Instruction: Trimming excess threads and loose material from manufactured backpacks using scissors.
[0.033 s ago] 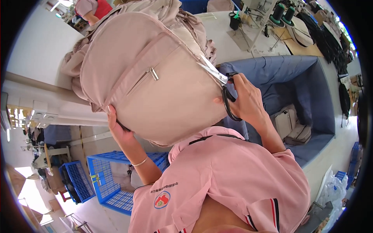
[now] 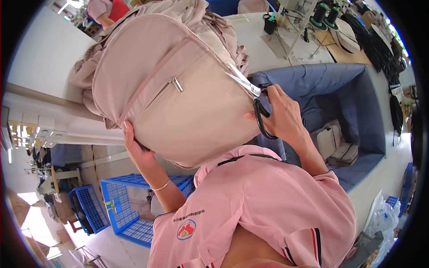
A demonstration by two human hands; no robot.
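A beige-pink fabric backpack (image 2: 196, 107) fills the middle, its panel bearing a short zip with a metal zip pull (image 2: 178, 85). My left hand (image 2: 137, 145) grips its lower left edge, thumb on the front and the other fingers hidden behind. In my right hand (image 2: 286, 111) are scissors (image 2: 255, 90) with black handles, fingers closed round them. Their silver blades are parted and lie beside the backpack's right seam, pointing up and left; whether they touch the fabric I cannot tell. A fingertip of that hand rests near the panel's right edge.
More beige-pink fabric (image 2: 223, 33) is heaped behind the backpack on a white table (image 2: 250, 40). To the right stands a blue fabric-lined bin (image 2: 357, 98) with beige bags inside. Blue plastic crates (image 2: 127, 232) sit at lower left. Black thread cones (image 2: 319, 15) and another person (image 2: 105, 11) are farther back.
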